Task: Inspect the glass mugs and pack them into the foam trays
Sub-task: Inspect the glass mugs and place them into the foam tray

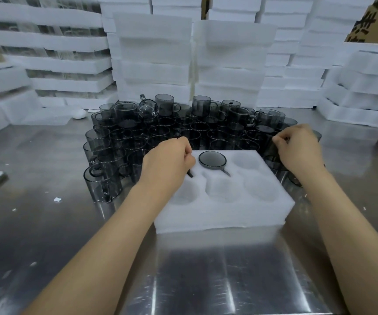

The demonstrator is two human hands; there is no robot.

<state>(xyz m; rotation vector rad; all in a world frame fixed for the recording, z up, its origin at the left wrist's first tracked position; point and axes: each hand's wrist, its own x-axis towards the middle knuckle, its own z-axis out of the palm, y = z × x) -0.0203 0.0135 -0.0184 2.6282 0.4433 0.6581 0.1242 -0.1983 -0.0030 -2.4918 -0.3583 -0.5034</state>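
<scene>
A white foam tray [224,214] with several round pockets lies on the steel table in front of me. One smoky grey glass mug [212,159] sits in its back middle pocket, handle pointing toward me. My left hand [167,162] is closed over the back left pocket on another mug, of which only a dark bit of handle [190,173] shows. My right hand [297,148] is closed on a grey mug [272,153] at the right edge of the mug cluster [183,133], just beyond the tray's right back corner. The other pockets hold nothing.
Several dozen grey mugs crowd the table behind and left of the tray, some stacked. Piles of white foam trays [156,64] wall the back and both sides. A cardboard box [374,19] stands at the top right. Bare steel table [47,223] lies left and near me.
</scene>
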